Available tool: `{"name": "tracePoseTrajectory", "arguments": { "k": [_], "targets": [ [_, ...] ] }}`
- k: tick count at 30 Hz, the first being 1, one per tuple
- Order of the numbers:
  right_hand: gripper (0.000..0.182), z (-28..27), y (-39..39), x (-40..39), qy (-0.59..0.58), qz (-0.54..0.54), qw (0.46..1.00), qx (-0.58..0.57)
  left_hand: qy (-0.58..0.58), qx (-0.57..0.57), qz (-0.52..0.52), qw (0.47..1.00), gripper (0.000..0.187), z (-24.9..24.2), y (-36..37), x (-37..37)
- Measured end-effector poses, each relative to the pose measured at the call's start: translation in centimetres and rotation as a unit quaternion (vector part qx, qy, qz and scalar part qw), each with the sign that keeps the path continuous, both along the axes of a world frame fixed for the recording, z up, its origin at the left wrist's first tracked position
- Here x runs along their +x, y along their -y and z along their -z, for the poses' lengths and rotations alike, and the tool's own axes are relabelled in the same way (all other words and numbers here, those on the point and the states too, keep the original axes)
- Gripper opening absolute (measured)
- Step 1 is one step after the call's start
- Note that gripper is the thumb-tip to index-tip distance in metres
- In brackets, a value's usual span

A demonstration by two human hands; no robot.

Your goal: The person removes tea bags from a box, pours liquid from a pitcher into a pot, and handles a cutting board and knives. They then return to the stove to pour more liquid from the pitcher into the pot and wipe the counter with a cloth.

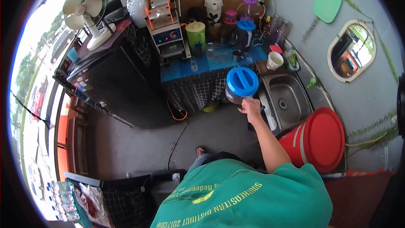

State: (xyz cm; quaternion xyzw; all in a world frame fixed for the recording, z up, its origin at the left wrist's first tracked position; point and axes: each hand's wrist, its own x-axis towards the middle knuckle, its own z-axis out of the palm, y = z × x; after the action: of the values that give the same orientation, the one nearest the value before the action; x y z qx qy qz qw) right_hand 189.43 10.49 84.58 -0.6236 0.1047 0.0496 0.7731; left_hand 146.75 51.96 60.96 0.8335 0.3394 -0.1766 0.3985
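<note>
The right hand [252, 109] curls around the blue-lidded pitcher [241, 82] by its handle [249, 98], the suitable hold; plastic appears stiff, likely heavier if filled; left hand state indeterminable.

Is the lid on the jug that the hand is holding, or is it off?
It's on: the blue lid covers the top of the jug in the right hand.

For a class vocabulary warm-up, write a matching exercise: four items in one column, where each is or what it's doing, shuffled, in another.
1. Right hand
2. Fan
3. Oval mirror
4. Green jug

A. On the grey wall
B. On the blue tabletop
C. Gripping a blue-lidded jug
D. On the dark appliance

Pairs: 1-C, 2-D, 3-A, 4-B
</note>
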Motion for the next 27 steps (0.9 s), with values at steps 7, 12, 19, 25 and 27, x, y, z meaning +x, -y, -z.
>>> {"name": "tracePoseTrajectory", "arguments": {
  "k": [7, 12, 19, 25, 27],
  "targets": [
    [0.020, -1.9, -3.6, 16.1, 0.036, 0.016, 0.999, 0.017, 0.008, 0.003, 0.007, 1.000, 0.031, 1.1, -4.9, 13.0],
    [0.020, -2.9, -5.3, 26.7, 0.044, 0.025, 0.998, 0.021, 0.023, 0.021, 0.001, 1.000, 0.031, 0.4, -8.9, 19.6],
    [0.014, -0.9, -6.0, 40.4, 0.025, 0.008, 0.999, -0.022, 0.064, 0.046, -0.015, 0.997, 0.031, -1.2, -10.5, 25.6],
    [0.012, 1.7, -7.8, 49.8, -0.007, -0.014, 1.000, 0.009, -0.022, 0.035, -0.124, 0.991, 0.032, -2.4, -5.3, 29.2],
    [0.012, 2.7, -8.0, 52.2, -0.029, -0.020, 0.999, 0.003, -0.041, 0.030, -0.154, 0.987, 0.032, -2.5, -2.9, 30.3]
  ]
}}
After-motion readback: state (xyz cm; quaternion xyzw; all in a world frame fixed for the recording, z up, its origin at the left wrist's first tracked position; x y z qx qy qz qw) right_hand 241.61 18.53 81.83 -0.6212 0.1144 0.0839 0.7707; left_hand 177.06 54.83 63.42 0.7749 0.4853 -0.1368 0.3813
